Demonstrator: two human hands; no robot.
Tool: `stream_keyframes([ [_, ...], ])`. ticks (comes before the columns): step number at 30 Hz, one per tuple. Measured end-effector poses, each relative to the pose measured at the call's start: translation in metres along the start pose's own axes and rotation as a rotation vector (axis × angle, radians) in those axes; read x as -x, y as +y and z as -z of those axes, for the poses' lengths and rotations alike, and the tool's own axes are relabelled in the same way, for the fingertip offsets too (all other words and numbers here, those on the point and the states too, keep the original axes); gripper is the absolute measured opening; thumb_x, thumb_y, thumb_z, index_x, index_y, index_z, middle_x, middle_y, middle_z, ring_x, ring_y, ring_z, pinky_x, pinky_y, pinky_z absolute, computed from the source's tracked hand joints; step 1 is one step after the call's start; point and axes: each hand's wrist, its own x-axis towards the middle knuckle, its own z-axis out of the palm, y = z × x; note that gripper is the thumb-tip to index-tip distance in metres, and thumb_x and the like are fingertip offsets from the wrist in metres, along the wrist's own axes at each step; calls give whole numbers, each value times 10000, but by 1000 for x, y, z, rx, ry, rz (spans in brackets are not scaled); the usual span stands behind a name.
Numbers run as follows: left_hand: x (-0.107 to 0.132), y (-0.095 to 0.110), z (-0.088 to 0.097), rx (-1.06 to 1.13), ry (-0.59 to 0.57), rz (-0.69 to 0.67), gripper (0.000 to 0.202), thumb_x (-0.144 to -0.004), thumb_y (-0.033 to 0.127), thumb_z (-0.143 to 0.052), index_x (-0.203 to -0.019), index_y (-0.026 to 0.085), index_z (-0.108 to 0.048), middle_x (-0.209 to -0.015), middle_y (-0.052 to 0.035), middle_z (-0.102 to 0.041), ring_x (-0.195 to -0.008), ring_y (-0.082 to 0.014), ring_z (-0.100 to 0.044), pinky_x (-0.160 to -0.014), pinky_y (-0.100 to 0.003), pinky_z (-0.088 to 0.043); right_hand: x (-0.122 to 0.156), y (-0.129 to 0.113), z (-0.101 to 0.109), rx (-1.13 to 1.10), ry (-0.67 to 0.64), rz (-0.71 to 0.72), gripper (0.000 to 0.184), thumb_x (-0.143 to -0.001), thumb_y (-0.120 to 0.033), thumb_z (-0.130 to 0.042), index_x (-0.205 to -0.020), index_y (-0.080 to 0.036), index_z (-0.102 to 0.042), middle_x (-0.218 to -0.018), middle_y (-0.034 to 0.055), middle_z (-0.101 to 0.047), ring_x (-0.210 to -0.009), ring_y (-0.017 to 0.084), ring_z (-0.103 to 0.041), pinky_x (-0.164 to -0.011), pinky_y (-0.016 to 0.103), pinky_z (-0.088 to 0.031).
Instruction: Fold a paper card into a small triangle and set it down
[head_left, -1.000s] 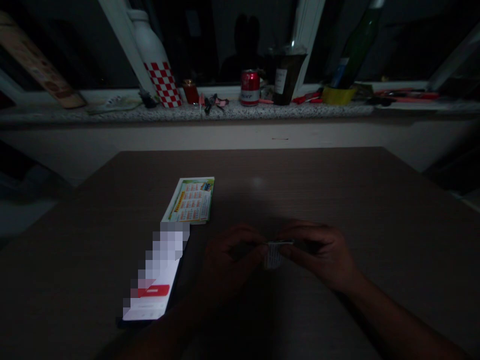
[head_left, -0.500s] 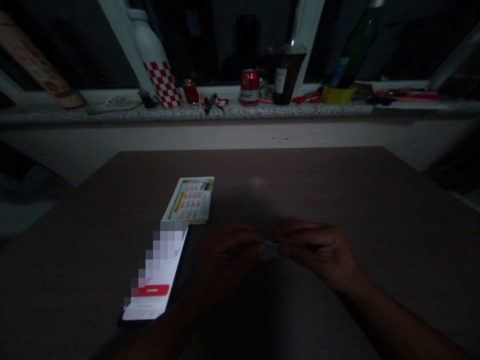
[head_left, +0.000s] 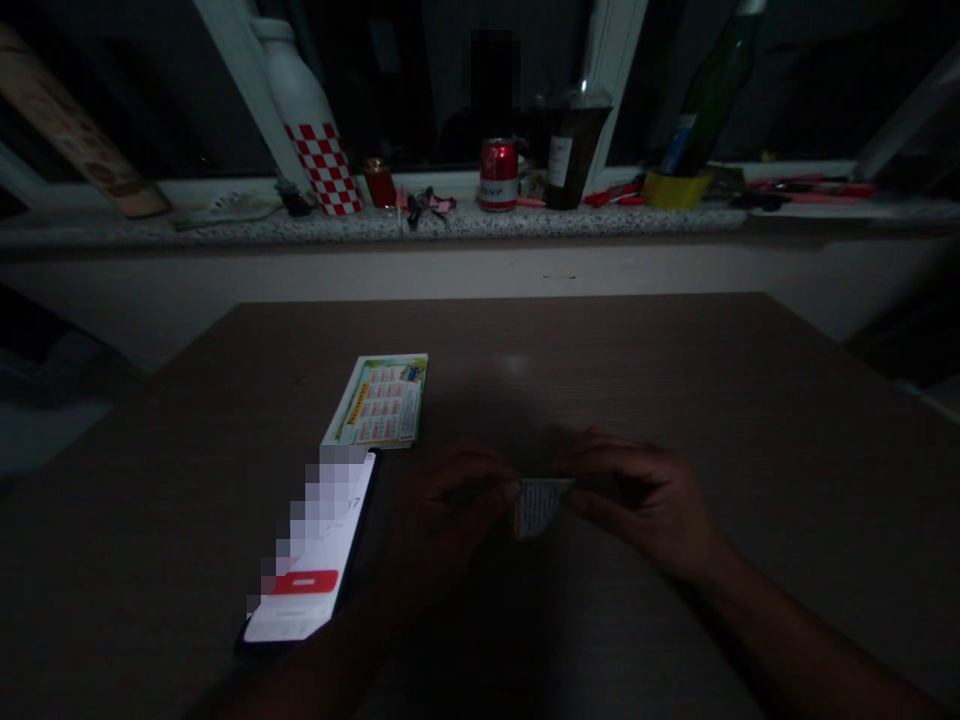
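here's the small paper (head_left: 537,508), up between left hand (head_left: 454,510) and right hand (head_left: 639,500) above the table (head_left: 637,360), top edge crosswise: the left pinches its left side, the right's at the opposite upper corner, too dark to tell if clamped.

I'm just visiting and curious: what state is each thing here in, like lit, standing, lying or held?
Phone: lying, screen lit.
Printed papers: lying flat, print up.
Small paper: pinched by the left hand, print showing.
Right hand: at the paper's right edge; too dark to tell if gripping.
Checkered bottle: standing.
Red can: standing; opened or not, unclear.
Green bottle: standing.
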Motion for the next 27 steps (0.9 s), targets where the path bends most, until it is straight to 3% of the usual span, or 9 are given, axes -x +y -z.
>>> stream_keyframes([
  [7, 0, 2, -1, 15, -3, 31, 61, -820, 183, -665, -776, 204, -701, -810, 4, -637, -744, -126, -617, -672, -236, -482, 1, -3, -3, 33, 67, 69, 130, -793, -83, -678, -826, -204, -709, -790, 39, -705, -727, 175, -658, -708, 365, -518],
  [14, 1, 4, -1, 20, 13, 27, 42, -816, 175, -671, -801, 202, -700, -825, -1, -650, -768, -134, -622, -690, -238, -488, 2, -3, -2, 84, 77, 25, 112, -810, -135, -674, -885, -211, -708, -843, 59, -707, -787, 197, -665, -692, 355, -533],
  [19, 0, 2, -1, 20, 32, 35, 39, -808, 171, -673, -791, 200, -694, -813, 7, -658, -765, -131, -624, -685, -229, -487, 2, 1, -2, 132, 33, 55, 238, -774, -143, -723, -998, -219, -708, -919, 65, -723, -841, 201, -675, -743, 358, -540],
  [27, 0, 5, -3, 22, 47, 63, 32, -813, 198, -668, -791, 202, -690, -807, 5, -655, -755, -136, -620, -689, -244, -487, -1, -2, -4, 122, 41, 141, 167, -807, -76, -654, -885, -204, -725, -779, 50, -721, -706, 184, -663, -674, 372, -529],
])
